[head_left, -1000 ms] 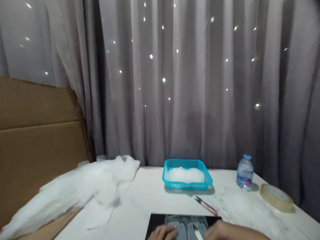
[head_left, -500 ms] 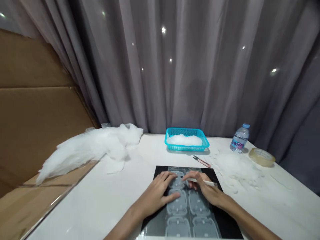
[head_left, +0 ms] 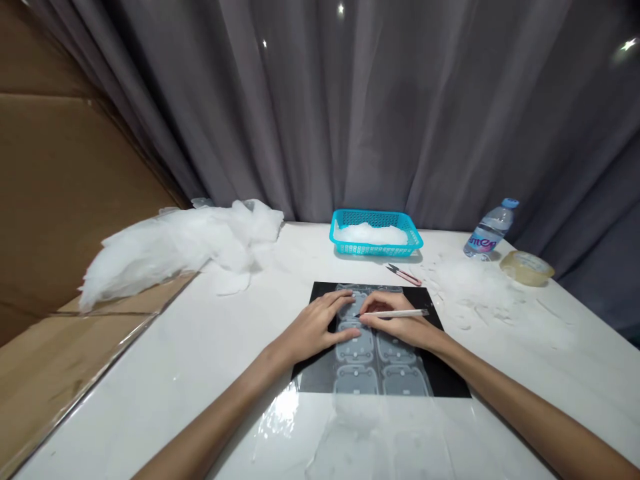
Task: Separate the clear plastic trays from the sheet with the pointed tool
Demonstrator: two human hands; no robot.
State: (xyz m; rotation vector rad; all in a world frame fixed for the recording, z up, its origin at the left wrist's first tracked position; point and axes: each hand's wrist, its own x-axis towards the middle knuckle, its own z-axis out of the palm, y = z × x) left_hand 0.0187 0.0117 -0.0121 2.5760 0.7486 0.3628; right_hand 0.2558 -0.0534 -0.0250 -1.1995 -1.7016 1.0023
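Note:
A black mat (head_left: 447, 381) lies on the white table, with a clear plastic sheet of shaped cut-outs (head_left: 380, 353) spread over it. My left hand (head_left: 317, 327) rests flat on the sheet's left side, fingers spread. My right hand (head_left: 395, 325) pinches a thin white pen-like tool (head_left: 400, 313), whose tip touches the sheet near my left fingertips.
Behind the mat stand a blue basket (head_left: 375, 248) of white fluff, small snips (head_left: 403, 274), a water bottle (head_left: 489, 229) and a tape roll (head_left: 526, 267). White scraps (head_left: 473, 283) lie at the right, white wadding (head_left: 175, 243) at the left over cardboard (head_left: 60, 200). A grey curtain hangs behind.
The camera has tilted down, so the table and both arms show in full. My right hand has turned the tool so that its tip points left onto the sheet. My left hand stays flat.

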